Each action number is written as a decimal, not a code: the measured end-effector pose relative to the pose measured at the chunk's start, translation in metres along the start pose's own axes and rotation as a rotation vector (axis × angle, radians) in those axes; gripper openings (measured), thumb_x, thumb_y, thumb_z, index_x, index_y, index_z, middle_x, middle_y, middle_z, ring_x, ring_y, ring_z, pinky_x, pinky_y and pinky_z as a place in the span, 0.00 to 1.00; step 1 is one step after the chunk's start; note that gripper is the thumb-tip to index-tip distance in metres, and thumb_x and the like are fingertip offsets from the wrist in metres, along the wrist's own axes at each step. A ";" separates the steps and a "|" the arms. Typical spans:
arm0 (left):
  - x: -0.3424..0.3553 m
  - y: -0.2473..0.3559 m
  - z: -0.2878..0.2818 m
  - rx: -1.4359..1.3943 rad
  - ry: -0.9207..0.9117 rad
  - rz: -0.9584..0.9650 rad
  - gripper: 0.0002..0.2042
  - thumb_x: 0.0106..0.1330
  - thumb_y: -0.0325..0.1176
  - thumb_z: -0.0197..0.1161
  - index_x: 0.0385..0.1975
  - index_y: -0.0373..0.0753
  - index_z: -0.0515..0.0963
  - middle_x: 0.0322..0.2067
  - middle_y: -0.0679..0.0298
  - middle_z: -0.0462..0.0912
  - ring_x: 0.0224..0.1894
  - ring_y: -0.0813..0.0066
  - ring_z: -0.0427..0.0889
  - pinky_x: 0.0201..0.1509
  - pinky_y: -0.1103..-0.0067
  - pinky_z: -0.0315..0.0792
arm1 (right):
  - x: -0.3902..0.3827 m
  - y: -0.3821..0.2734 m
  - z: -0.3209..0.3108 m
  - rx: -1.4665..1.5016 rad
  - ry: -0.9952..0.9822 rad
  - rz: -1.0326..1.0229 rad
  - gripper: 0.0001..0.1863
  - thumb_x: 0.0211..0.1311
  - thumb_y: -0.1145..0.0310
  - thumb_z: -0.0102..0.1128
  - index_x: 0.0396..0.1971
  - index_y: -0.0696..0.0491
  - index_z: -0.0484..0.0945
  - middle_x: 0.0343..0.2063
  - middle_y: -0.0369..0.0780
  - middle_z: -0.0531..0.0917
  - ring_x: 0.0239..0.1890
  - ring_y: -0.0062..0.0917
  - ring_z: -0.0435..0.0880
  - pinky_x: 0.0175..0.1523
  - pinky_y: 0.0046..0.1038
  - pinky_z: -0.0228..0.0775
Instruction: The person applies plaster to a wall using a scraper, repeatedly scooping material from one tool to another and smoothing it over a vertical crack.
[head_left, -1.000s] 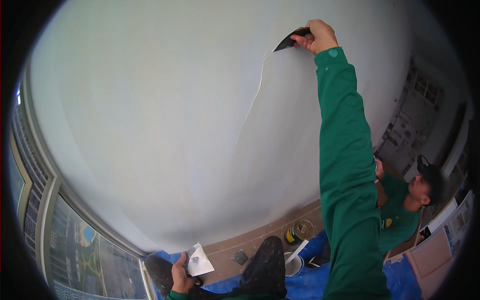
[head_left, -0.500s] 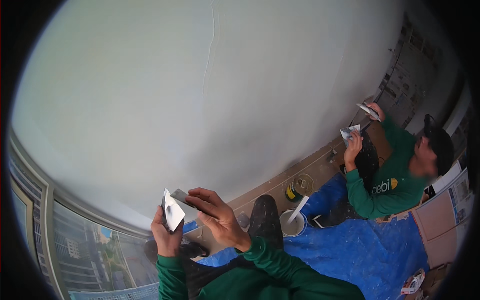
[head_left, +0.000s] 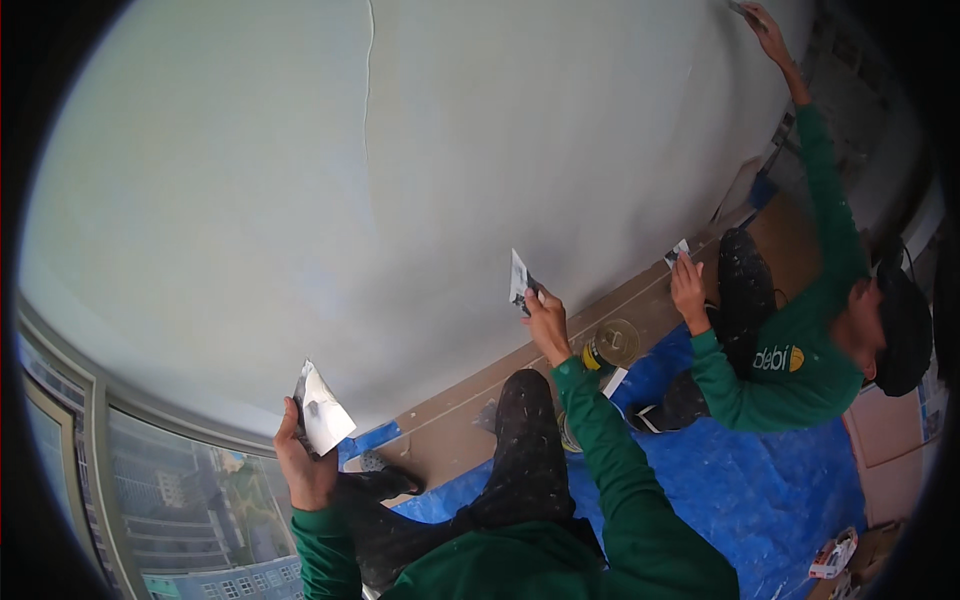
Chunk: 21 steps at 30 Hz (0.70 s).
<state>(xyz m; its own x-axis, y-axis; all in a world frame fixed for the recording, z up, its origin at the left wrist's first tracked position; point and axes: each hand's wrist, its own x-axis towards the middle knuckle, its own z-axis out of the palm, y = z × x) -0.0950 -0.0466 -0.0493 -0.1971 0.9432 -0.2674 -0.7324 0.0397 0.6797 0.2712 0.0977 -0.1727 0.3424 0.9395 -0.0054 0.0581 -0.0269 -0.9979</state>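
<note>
A person in a green top works before a large pale wall [head_left: 230,220], seen from above through a wide, curved view. At the lower left, the left hand [head_left: 308,470] is raised beside the window [head_left: 190,500], its fingers grasping the left scraper [head_left: 326,412]. That broad metal blade is tilted with one corner pointing up, its pale face smeared with a grey patch.

Nearer the centre, the right hand [head_left: 546,325] is held out from a stretched arm, its fingers clasped around the right scraper [head_left: 518,279]. This blade stands almost upright, turned partly edge-on, with white and dark smears. It overlaps the wall in the view; whether it touches cannot be told. The two scrapers are well apart. Above and between them, a thin raised ridge [head_left: 368,110] runs down the wall from the top edge.

The person's dark, paint-flecked trousers [head_left: 525,440] fill the lower middle, one knee bent up. Just beyond the right forearm sits a round tin [head_left: 614,342]; a bucket [head_left: 569,434] is mostly hidden behind the sleeve. A blue sheet [head_left: 720,490] covers the floor, with a red and white packet [head_left: 834,553] at its right edge.

At the right, a co-worker [head_left: 800,370] in green and a black cap reaches one arm high along the wall, a tool [head_left: 741,10] in that hand, and holds a small blade [head_left: 678,254] low in the other.
</note>
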 end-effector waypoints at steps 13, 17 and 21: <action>-0.093 0.022 -0.111 -0.061 0.329 0.051 0.16 0.74 0.41 0.51 0.51 0.37 0.75 0.43 0.62 0.82 0.44 0.68 0.82 0.51 0.71 0.75 | -0.045 0.071 0.234 0.067 0.324 -0.114 0.23 0.68 0.70 0.53 0.64 0.48 0.69 0.56 0.45 0.67 0.57 0.39 0.71 0.60 0.36 0.67; -0.081 0.014 -0.097 -0.060 0.276 0.033 0.16 0.74 0.42 0.51 0.50 0.38 0.76 0.43 0.64 0.82 0.43 0.70 0.82 0.49 0.72 0.75 | -0.098 0.075 0.276 0.151 0.103 -0.171 0.22 0.69 0.67 0.53 0.62 0.52 0.70 0.53 0.45 0.71 0.56 0.37 0.73 0.60 0.35 0.66; -0.073 0.002 -0.070 -0.011 0.241 0.041 0.14 0.73 0.40 0.54 0.46 0.37 0.78 0.38 0.63 0.85 0.38 0.73 0.84 0.43 0.77 0.77 | -0.088 0.107 0.186 0.210 -0.061 0.016 0.19 0.69 0.64 0.55 0.56 0.54 0.74 0.44 0.45 0.80 0.49 0.31 0.79 0.55 0.31 0.71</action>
<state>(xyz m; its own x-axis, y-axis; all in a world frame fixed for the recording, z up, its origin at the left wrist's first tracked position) -0.1277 -0.1382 -0.0761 -0.3754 0.8382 -0.3957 -0.7275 -0.0019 0.6861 0.0730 0.0757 -0.2910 0.2844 0.9585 -0.0185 -0.1453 0.0241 -0.9891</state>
